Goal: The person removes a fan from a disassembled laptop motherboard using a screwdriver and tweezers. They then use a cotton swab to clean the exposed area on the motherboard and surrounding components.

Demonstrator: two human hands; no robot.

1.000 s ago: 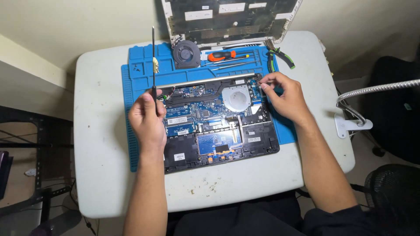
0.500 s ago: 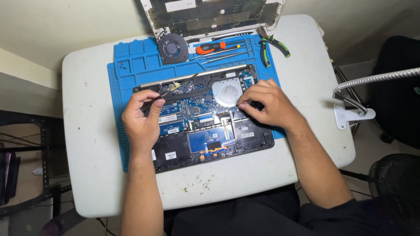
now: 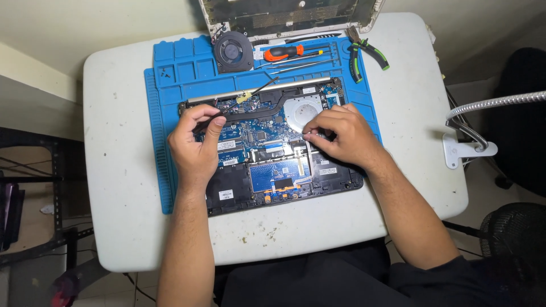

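An opened laptop base (image 3: pixel 267 153) with its blue circuit board exposed lies on a blue repair mat (image 3: pixel 176 68). My left hand (image 3: pixel 196 142) rests on the board's left side and grips a thin black rod-like tool (image 3: pixel 250 94) that slants up to the right over the hinge bar. My right hand (image 3: pixel 341 133) presses fingertips onto the board beside the round fan cavity (image 3: pixel 298 108), pinching something small that I cannot make out.
A loose black fan (image 3: pixel 232 51), an orange-handled screwdriver (image 3: pixel 284 52), tweezers (image 3: pixel 298 63) and green-handled pliers (image 3: pixel 367 51) lie on the mat's far edge. The detached laptop cover (image 3: pixel 284 17) leans at the back. A gooseneck lamp clamp (image 3: pixel 469 150) sits at the white table's right edge.
The left hand tipped the black tool from upright to a low slant over the board. The right hand moved from the board's far right corner towards the middle, by the fan cavity.
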